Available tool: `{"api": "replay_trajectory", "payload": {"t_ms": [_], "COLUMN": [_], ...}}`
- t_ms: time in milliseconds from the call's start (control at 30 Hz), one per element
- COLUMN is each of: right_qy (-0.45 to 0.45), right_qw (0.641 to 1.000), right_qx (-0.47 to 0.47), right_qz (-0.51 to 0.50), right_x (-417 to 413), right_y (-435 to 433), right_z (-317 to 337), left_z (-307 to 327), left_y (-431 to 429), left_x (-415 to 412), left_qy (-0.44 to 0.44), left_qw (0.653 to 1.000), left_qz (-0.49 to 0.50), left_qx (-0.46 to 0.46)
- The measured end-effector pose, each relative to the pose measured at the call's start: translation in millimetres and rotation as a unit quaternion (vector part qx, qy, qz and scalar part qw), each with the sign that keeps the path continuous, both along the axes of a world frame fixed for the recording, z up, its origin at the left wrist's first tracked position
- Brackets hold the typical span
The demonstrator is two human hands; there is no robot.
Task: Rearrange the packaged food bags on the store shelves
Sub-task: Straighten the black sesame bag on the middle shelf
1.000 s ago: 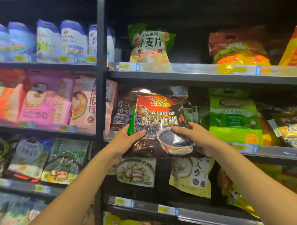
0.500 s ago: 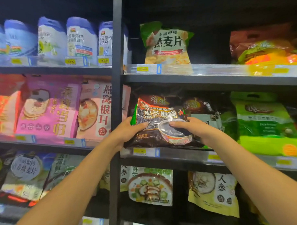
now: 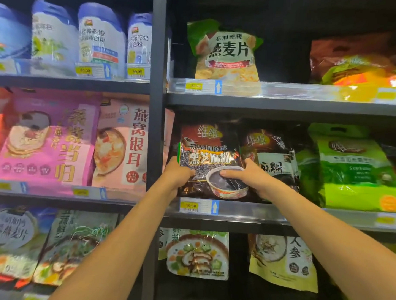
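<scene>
A dark black-sesame bag (image 3: 207, 154) with a red top and a printed bowl stands on the middle shelf (image 3: 251, 212) of the right bay. My left hand (image 3: 176, 175) grips its lower left edge. My right hand (image 3: 245, 176) holds its lower right side, thumb across the printed bowl. A second bag of the same brand (image 3: 269, 156) stands right behind and beside it, partly hidden. A bright green bag (image 3: 352, 169) stands further right on the same shelf.
A black upright post (image 3: 156, 120) divides the bays. Pink bags (image 3: 48, 141) fill the left middle shelf, blue-white pouches (image 3: 99, 38) the top left. An oatmeal bag (image 3: 226, 54) stands above; vegetable (image 3: 197, 255) and ginseng bags (image 3: 284, 261) hang below.
Both hands have carried the sesame bag up and forward from in front of the shelf edge onto the middle shelf, where it now stands more upright. The view has moved closer.
</scene>
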State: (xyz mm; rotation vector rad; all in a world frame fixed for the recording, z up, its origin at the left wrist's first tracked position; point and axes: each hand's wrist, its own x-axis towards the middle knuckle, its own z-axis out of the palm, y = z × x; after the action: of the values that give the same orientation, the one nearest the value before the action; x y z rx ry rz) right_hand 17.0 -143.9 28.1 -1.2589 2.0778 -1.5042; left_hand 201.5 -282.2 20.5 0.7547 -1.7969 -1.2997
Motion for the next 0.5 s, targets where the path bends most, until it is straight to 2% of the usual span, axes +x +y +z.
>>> {"api": "replay_trajectory", "payload": {"t_ms": [133,300,400,500], "right_qy": [0.017,0.083,0.091,0.119], "right_qw": [0.999,0.993,0.993,0.990], "right_qx": [0.041,0.037,0.032,0.038], "right_qz": [0.004,0.069,0.067,0.067], "right_x": [-1,3,1,0], "right_y": [-1,-6,-15,-22], "right_z": [-3,-13,-15,-17], "left_z": [-2,-9,-10,-12], "left_y": [0,-4,-2,-3], "left_x": [-1,-4,-6,-10], "left_qy": [-0.015,0.034,0.055,0.050], "left_qw": [1.000,0.998,0.996,0.990], "left_qz": [0.013,0.043,0.070,0.100], "left_qx": [-0.014,-0.010,-0.014,-0.083]}}
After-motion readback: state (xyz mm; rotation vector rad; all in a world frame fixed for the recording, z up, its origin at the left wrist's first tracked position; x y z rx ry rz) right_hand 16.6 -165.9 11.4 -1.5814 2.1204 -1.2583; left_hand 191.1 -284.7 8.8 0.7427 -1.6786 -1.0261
